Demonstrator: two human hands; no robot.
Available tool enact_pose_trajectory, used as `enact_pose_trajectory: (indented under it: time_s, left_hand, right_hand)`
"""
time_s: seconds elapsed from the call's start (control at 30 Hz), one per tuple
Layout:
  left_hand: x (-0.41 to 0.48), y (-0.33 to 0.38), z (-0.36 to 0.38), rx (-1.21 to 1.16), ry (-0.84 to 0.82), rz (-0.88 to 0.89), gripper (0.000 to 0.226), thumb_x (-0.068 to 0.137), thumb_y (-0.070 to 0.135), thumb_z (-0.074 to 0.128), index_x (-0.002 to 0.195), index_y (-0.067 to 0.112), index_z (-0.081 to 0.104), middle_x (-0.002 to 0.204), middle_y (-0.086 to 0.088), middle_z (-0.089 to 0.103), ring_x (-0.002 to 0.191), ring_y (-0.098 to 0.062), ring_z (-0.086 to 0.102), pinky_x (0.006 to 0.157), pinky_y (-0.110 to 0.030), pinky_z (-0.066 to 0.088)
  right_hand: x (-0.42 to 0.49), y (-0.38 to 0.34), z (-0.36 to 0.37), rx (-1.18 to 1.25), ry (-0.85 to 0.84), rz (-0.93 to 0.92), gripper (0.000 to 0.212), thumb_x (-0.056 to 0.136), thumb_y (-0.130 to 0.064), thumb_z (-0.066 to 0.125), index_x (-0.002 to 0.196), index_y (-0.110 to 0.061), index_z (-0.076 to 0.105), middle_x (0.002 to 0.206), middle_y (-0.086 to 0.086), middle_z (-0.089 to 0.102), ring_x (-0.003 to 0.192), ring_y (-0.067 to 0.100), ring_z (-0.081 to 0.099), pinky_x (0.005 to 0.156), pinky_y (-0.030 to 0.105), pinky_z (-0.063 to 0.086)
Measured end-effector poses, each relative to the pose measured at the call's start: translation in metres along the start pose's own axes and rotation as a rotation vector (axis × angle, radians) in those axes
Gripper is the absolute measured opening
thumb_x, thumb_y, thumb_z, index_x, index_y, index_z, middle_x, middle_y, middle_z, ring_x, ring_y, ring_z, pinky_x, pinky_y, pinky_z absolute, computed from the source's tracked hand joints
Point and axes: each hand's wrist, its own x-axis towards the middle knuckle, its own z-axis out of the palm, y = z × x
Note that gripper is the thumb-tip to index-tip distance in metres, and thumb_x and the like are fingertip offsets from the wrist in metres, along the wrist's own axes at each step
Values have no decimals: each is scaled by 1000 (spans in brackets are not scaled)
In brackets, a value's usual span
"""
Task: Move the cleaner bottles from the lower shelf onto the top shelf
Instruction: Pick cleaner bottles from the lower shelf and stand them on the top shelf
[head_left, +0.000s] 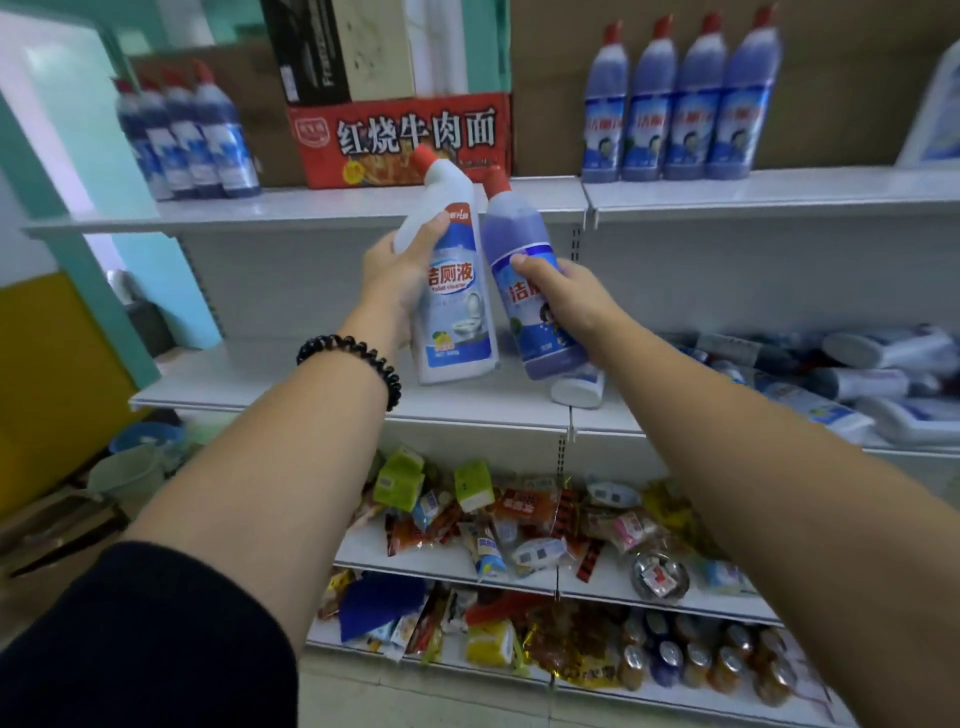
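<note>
My left hand (400, 270) grips a white cleaner bottle (457, 312) with a red cap, held upright in front of the shelves. My right hand (566, 301) grips a blue cleaner bottle (519, 244) with a red cap, tilted a little left, its cap close to the white bottle's neck. Both bottles hang in the air between the lower shelf (311, 384) and the top shelf (322, 210). Several blue bottles (680, 109) stand in a row on the top shelf at the right, and several more blue bottles (187, 135) stand at its left. More cleaner bottles (857, 379) lie on the lower shelf at the right.
A red cardboard box (400, 137) with a black box on it sits in the middle of the top shelf. A white bottle (576, 387) lies on the lower shelf under my right hand. Snack packets (519, 519) fill the shelves below. Buckets (130, 467) stand on the floor at left.
</note>
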Motion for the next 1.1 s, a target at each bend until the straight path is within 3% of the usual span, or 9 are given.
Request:
enact_pose_trajectory:
  time_s: [0.1,0.2,0.27,0.33,0.43,0.53,0.87,1.0,1.1]
  left_hand:
    - [-4,28,12,-27,-41,59,36,80,34,82,104,11,69,93,-9,78,80,-24,76,75,-42,63]
    - [-6,52,25,-60,-89,110,35,81,32,83,106,10,69,92,-8,79,79,-23,76,71,-37,62]
    - [-8,65,34,-72,-123,134,40,80,33,82,109,9,69,91,-7,79,79,-23,77,69,-36,61]
    - [-8,76,45,-79,-145,155,40,80,34,83,108,8,70,91,-7,79,80,-25,77,72,-39,62]
    - [-5,90,64,-105,-205,188,47,77,35,84,110,5,70,96,-12,78,88,-32,76,82,-49,61]
    - [0,101,86,-109,-247,209,52,75,38,84,113,6,68,97,-11,78,88,-31,76,82,-49,62]
    - [23,107,170,-135,-340,254,44,82,36,79,112,9,64,95,-10,78,81,-27,76,71,-40,62]
    - [39,98,202,-129,-325,274,49,82,43,78,112,6,65,96,-12,78,85,-31,76,76,-44,62]
    - [50,89,222,-106,-311,280,45,84,42,77,108,7,67,97,-13,77,85,-30,75,75,-42,62]
  right_hand:
    - [-7,-23,-9,5,46,-64,58,80,-53,69,117,-8,64,94,9,75,76,21,73,68,34,57]
    - [-11,-44,-20,4,73,-107,61,75,-56,72,117,-12,64,100,10,76,86,26,75,76,39,61]
    - [-12,-56,-29,11,88,-129,51,80,-50,73,114,-14,62,102,12,75,90,29,74,80,43,61]
    - [-13,-65,-37,30,115,-150,44,86,-43,73,115,-13,60,105,14,73,91,30,73,82,44,61]
    - [-12,-76,-49,60,164,-180,55,82,-46,75,121,-11,57,108,13,72,92,28,73,82,45,61]
    - [-10,-84,-66,87,199,-221,55,83,-46,73,124,-13,56,111,12,72,95,28,73,83,47,61]
    - [15,-97,-143,49,317,-306,39,89,-37,71,117,-11,62,105,10,73,92,25,73,78,39,60]
    - [34,-94,-170,42,343,-335,58,73,-49,73,116,-11,63,102,9,74,91,25,74,78,39,61]
    - [49,-88,-188,10,334,-355,55,78,-46,76,118,-12,61,104,9,73,93,23,73,79,39,61]
